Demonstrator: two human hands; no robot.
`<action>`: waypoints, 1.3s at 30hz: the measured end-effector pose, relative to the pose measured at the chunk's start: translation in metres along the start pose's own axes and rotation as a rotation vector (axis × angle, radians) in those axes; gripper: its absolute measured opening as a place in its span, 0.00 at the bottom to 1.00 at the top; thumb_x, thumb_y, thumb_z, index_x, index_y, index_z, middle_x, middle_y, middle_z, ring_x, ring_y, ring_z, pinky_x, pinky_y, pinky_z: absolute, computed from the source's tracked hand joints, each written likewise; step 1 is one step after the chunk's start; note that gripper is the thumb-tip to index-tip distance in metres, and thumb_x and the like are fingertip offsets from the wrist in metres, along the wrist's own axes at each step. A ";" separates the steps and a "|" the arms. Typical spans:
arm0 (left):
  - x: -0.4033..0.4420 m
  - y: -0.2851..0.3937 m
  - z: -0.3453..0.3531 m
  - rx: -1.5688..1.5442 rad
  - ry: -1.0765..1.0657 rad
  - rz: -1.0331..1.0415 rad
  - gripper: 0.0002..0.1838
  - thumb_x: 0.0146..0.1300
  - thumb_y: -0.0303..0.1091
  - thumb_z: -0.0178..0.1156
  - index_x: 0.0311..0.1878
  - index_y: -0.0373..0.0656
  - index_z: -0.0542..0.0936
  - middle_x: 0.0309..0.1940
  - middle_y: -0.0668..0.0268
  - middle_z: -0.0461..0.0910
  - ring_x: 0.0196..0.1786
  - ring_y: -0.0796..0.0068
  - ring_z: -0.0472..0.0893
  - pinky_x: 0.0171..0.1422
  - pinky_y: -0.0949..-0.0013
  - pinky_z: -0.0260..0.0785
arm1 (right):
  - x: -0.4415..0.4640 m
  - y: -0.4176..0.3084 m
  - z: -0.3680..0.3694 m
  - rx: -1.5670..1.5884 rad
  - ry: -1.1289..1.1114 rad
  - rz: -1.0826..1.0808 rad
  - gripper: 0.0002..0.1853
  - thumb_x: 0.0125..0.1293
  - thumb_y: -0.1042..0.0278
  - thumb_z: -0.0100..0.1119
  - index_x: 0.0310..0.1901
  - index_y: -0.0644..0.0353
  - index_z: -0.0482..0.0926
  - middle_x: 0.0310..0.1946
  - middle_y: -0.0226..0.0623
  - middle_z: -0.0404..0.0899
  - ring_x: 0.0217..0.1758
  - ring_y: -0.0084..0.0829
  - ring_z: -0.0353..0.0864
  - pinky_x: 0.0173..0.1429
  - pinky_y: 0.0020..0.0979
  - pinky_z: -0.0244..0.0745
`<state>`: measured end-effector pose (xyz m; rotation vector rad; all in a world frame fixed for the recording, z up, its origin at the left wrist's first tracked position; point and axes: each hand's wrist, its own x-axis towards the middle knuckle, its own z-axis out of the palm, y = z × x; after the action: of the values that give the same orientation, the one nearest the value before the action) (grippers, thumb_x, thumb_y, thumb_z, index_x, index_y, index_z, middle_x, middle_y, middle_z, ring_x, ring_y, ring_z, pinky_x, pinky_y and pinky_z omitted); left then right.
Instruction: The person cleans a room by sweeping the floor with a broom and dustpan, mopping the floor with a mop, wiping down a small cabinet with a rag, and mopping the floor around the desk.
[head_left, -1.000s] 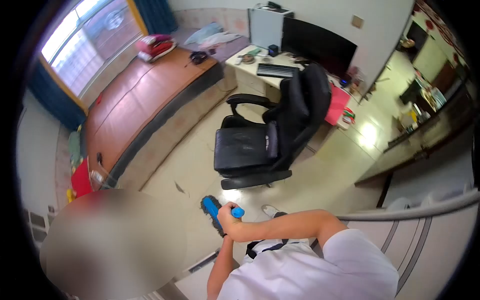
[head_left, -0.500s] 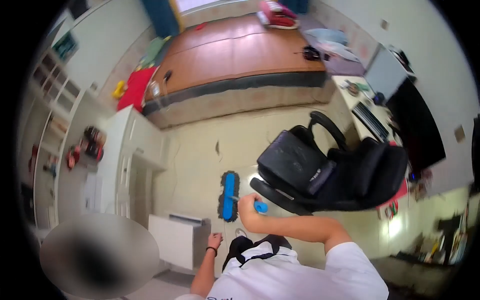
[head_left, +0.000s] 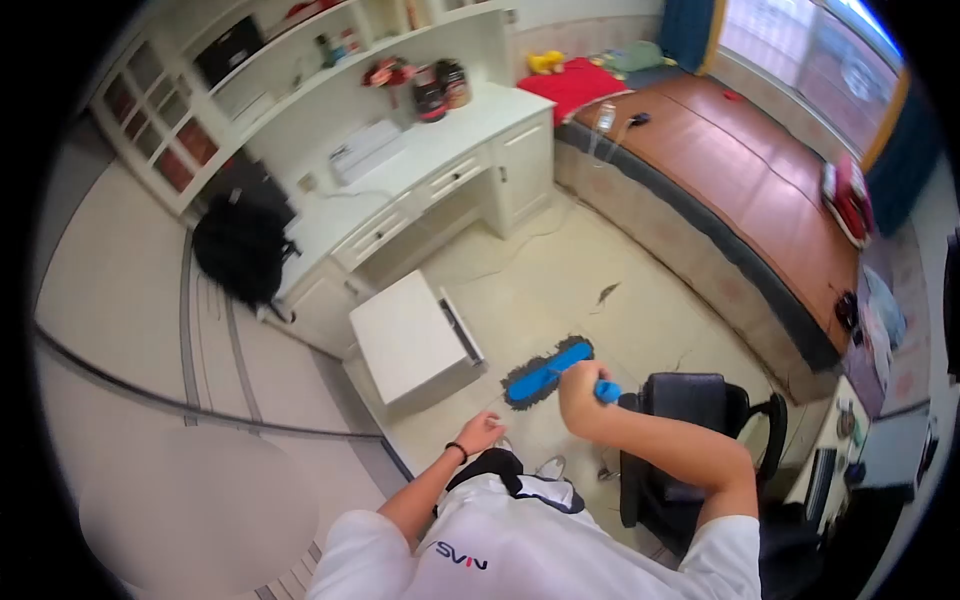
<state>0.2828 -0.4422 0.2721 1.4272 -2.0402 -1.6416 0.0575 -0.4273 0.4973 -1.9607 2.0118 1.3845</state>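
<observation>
My right hand (head_left: 580, 392) is closed round the handle of a mop, whose blue end (head_left: 607, 391) sticks out beside the fist. The mop head (head_left: 548, 371), blue with a grey fringe, lies on the tiled floor (head_left: 520, 270) just beyond that hand. My left hand (head_left: 482, 431) holds nothing, its fingers apart, near the front of a low white cabinet (head_left: 410, 335). A dark band is round the left wrist. Small dark debris (head_left: 608, 292) lies on the floor past the mop head.
A white desk (head_left: 400, 190) with shelves runs along the upper left, with a black backpack (head_left: 240, 245) at its near end. The bed (head_left: 740, 150) stands at the upper right. A black office chair (head_left: 685, 405) is close by my right forearm.
The view has swung left towards the desk. My left hand has come away from near the right one and now hangs free. The right hand still grips the mop handle.
</observation>
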 end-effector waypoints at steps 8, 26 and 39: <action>0.012 -0.027 -0.024 -0.089 0.040 0.000 0.20 0.55 0.43 0.59 0.46 0.40 0.72 0.36 0.57 0.80 0.40 0.64 0.80 0.46 0.66 0.71 | 0.027 0.018 -0.002 0.024 0.137 -0.028 0.07 0.50 0.68 0.58 0.31 0.52 0.82 0.29 0.30 0.81 0.32 0.29 0.80 0.29 0.34 0.72; -0.078 -0.295 -0.077 -0.710 0.588 -1.085 0.13 0.61 0.37 0.51 0.44 0.37 0.70 0.27 0.59 0.76 0.25 0.70 0.77 0.26 0.67 0.70 | -0.016 0.064 0.191 0.661 -0.457 -0.019 0.19 0.49 0.69 0.60 0.42 0.66 0.69 0.30 0.49 0.77 0.32 0.44 0.79 0.35 0.40 0.75; 0.027 -0.285 -0.131 -0.943 0.790 -0.808 0.15 0.61 0.38 0.53 0.46 0.38 0.69 0.36 0.58 0.75 0.33 0.69 0.77 0.37 0.66 0.72 | 0.108 -0.047 0.207 1.734 -0.994 0.475 0.09 0.60 0.66 0.54 0.31 0.63 0.70 0.20 0.35 0.69 0.19 0.28 0.69 0.21 0.31 0.66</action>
<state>0.5114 -0.5343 0.0766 2.0320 -0.1712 -1.4738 -0.0413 -0.3864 0.2843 -0.0231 1.7686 0.0569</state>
